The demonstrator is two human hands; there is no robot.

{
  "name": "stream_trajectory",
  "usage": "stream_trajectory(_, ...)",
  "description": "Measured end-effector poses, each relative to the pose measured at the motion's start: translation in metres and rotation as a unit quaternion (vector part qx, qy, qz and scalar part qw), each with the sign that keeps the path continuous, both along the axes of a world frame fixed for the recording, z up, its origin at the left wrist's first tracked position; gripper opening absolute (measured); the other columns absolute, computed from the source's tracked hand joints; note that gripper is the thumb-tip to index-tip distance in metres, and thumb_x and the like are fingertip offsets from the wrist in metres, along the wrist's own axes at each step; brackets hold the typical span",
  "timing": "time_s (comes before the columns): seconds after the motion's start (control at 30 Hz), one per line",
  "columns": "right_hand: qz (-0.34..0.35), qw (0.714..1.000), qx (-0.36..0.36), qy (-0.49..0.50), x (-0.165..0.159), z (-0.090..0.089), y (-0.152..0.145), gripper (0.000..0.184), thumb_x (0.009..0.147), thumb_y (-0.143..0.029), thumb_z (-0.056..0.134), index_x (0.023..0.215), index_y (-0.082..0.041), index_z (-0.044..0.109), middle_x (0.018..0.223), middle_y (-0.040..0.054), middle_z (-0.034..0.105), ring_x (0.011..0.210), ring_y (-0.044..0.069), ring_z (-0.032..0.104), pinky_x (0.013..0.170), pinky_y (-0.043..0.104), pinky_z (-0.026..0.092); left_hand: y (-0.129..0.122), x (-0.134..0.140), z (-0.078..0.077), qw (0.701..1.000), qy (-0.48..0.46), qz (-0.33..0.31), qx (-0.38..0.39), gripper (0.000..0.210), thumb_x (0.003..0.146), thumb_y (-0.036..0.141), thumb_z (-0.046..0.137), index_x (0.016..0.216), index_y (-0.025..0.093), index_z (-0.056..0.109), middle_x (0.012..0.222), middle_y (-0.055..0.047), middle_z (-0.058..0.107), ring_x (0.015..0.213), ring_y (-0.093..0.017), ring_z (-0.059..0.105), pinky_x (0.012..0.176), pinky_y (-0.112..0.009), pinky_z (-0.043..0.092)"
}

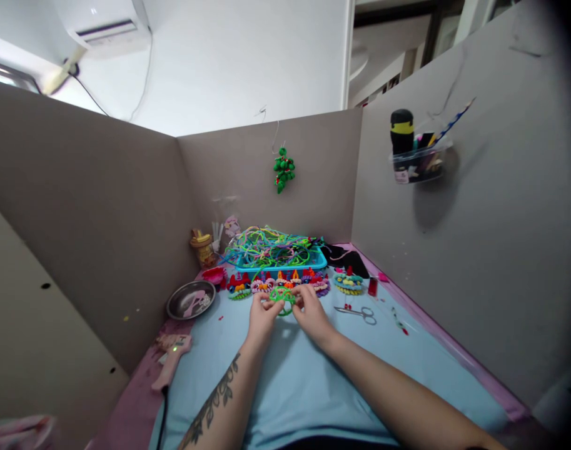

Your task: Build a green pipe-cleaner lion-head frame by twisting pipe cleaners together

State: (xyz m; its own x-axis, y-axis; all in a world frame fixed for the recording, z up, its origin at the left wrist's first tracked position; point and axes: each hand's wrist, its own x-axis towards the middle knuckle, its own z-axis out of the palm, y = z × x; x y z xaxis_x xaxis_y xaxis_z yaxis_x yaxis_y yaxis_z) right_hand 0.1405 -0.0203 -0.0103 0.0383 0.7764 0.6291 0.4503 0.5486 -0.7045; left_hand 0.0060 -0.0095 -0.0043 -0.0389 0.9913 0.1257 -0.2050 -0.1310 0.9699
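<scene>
Both hands hold a small bright green openwork piece of looped fuzzy cord (282,294), just above the blue cloth in front of a row of colourful crafts. My left hand (265,312) pinches its left side between thumb and fingers. On its right side, my right hand (312,314) grips with bent fingers and thumb. The fingertips hide part of its edges. Right behind it stand several multicoloured fuzzy crafts (241,285) with red and orange points. A teal and yellow craft (348,282) sits to the right of the row.
A blue tray (285,269) heaped with cords stands at the back. On the left are a metal bowl (178,301) and a pink glue gun (171,359). Scissors (360,314) lie at right. Grey panels surround the table; a green ornament (283,169) and a plastic holder (419,161) hang there.
</scene>
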Motion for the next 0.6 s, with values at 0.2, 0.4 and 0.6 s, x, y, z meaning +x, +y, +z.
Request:
stream_trajectory(0.2,0.026,0.996,0.052,-0.069,-0.009,-0.002,-0.01,0.035,0.069,-0.001,0.041,0.098,-0.02,0.046,0.101,0.0086,0.044,0.079,0.017,0.051,0.072,0.031,0.045,0.002,-0.001,0.001,0.999,-0.016,0.015,-0.027,0.047,0.054,0.031,0.075,0.079,0.021,0.038,0.05,0.009,0.053,0.039,-0.006,0.043,0.045,-0.017,0.027)
stream_trajectory(0.4,0.135,0.982,0.097,-0.091,-0.009,0.0,-0.015,0.026,0.069,-0.003,0.044,0.088,-0.021,0.046,0.088,0.0047,0.048,0.082,0.017,0.05,0.075,0.03,0.044,0.002,-0.001,0.004,0.999,-0.032,0.011,-0.022,0.044,0.057,0.03,0.073,0.078,0.021,0.036,0.05,0.01,0.052,0.04,-0.004,0.04,0.046,-0.016,0.026)
stream_trajectory(0.6,0.137,0.99,0.009,0.03,0.001,0.006,-0.009,0.011,0.083,-0.024,0.045,0.091,-0.02,0.051,0.08,0.0025,0.054,0.067,0.014,0.053,0.063,0.026,0.044,0.004,-0.004,-0.001,1.0,-0.019,0.0,0.018,0.043,0.058,0.03,0.073,0.077,0.021,0.036,0.05,0.01,0.052,0.043,-0.006,0.045,0.049,-0.017,0.03)
